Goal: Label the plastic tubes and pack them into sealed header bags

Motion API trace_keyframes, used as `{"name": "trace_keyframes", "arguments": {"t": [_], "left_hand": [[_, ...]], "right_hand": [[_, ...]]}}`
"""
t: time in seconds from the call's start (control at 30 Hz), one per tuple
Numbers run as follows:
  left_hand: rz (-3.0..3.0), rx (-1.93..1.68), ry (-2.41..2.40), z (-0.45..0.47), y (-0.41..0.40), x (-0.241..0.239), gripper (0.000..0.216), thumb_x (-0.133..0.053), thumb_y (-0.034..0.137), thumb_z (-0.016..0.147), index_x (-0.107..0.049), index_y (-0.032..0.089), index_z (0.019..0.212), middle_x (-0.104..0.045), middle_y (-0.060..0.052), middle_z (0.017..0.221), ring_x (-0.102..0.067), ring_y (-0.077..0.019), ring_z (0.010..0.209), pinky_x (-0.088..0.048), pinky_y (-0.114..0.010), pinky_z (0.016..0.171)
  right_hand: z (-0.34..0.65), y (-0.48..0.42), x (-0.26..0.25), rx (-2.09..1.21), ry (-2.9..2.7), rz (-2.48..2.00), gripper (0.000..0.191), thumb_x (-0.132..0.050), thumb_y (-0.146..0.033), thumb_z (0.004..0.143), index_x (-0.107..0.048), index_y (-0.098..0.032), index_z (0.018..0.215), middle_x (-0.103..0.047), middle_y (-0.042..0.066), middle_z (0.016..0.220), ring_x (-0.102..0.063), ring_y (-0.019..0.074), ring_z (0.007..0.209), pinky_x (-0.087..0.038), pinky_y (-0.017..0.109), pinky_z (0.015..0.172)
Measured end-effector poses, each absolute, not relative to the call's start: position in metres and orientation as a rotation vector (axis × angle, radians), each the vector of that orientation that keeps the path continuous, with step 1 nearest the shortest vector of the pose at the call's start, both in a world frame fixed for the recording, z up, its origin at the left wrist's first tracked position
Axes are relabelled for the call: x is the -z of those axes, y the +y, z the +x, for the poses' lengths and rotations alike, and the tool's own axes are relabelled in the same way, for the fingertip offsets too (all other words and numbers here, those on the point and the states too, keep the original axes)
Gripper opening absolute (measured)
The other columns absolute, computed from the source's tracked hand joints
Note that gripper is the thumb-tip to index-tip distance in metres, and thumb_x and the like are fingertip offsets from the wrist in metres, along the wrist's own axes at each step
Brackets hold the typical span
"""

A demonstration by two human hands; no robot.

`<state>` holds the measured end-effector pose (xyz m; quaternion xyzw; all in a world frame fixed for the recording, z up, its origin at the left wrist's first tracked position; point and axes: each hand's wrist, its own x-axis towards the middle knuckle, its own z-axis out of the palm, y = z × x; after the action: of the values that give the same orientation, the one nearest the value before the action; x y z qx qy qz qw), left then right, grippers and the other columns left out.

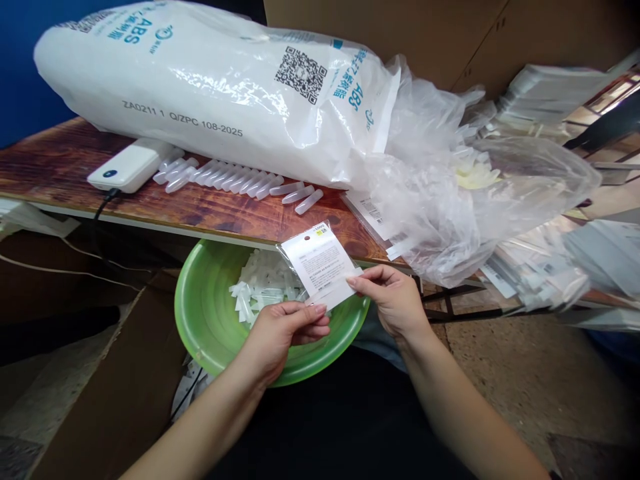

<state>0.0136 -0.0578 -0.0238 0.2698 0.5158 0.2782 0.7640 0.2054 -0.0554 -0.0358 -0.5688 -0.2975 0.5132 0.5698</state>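
Between my two hands is a small clear plastic packet with a white printed card [323, 263] inside, tilted above a green basin [200, 320]. My left hand [287, 330] pinches its lower left corner between thumb and fingers. At the lower right edge, my right hand [393, 300] grips it the same way. Small whitish strips [265, 280] are heaped in the basin, partly hidden by the packet and my left hand. On the wooden table [220, 213] beyond lies a row of short translucent tubes [235, 179].
A large white printed sack [215, 87] lies along the table's back. Left of the tubes sits a white power bank [129, 167] with a black cable. Crumpled clear plastic bags [440, 200] cover the right end, near stacked packets [545, 260]. A cardboard box [120, 380] stands lower left.
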Motion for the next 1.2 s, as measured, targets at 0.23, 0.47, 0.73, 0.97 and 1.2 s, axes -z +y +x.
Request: {"name": "trace_keyframes", "arguments": {"t": [0.23, 0.47, 0.73, 0.97, 1.2], "left_hand": [[0.543, -0.636, 1.145, 0.014, -0.057, 0.026, 0.023, -0.083, 0.029, 0.066, -0.073, 0.010, 0.074, -0.073, -0.005, 0.066, -0.068, -0.0110, 0.057, -0.057, -0.019, 0.062], [0.563, -0.670, 1.164, 0.015, -0.058, 0.026, 0.023, -0.082, 0.029, 0.066, -0.073, 0.010, 0.074, -0.072, -0.005, 0.065, -0.066, -0.0100, 0.054, -0.056, -0.017, 0.060], [0.600, -0.715, 1.170, 0.016, -0.058, 0.028, 0.024, -0.083, 0.032, 0.065, -0.072, 0.010, 0.065, -0.072, -0.006, 0.064, -0.066, -0.0115, 0.054, -0.056, -0.020, 0.061], [0.741, -0.793, 1.161, 0.017, -0.065, 0.019, 0.025, -0.083, 0.034, 0.062, -0.076, 0.012, 0.073, -0.074, -0.006, 0.069, -0.068, -0.0162, 0.061, -0.056, -0.026, 0.067], [1.175, -0.859, 1.233, 0.012, -0.068, 0.016, 0.018, -0.067, 0.031, 0.078, -0.076, 0.016, 0.073, -0.072, -0.005, 0.067, -0.066, -0.0194, 0.066, -0.051, -0.027, 0.066]], "right_hand": [[0.207, -0.054, 0.036, -1.249, -0.687, -1.355, 0.030, -0.090, -0.027, 0.050, -0.068, -0.015, 0.066, -0.065, -0.003, 0.063, -0.057, 0.0070, 0.058, -0.045, 0.021, 0.060], [0.208, -0.050, 0.037, -1.259, -0.727, -1.370, 0.032, -0.089, -0.030, 0.051, -0.065, -0.015, 0.064, -0.064, -0.002, 0.062, -0.056, 0.0072, 0.055, -0.045, 0.022, 0.058], [0.217, -0.057, 0.015, -0.760, -1.270, -1.382, 0.049, -0.079, -0.037, 0.068, -0.049, -0.024, 0.104, -0.061, 0.000, 0.085, -0.059, 0.0139, 0.068, -0.049, 0.031, 0.065], [0.196, -0.051, -0.026, -0.188, -2.454, -1.084, 0.020, -0.053, -0.017, 0.086, -0.059, -0.018, 0.105, -0.058, 0.009, 0.102, -0.049, 0.0217, 0.095, -0.037, 0.040, 0.085], [0.187, -0.035, -0.036, -0.294, -2.747, -0.892, 0.012, -0.049, -0.018, 0.089, -0.061, -0.016, 0.088, -0.061, 0.004, 0.089, -0.049, 0.0168, 0.086, -0.029, 0.034, 0.080]]}}
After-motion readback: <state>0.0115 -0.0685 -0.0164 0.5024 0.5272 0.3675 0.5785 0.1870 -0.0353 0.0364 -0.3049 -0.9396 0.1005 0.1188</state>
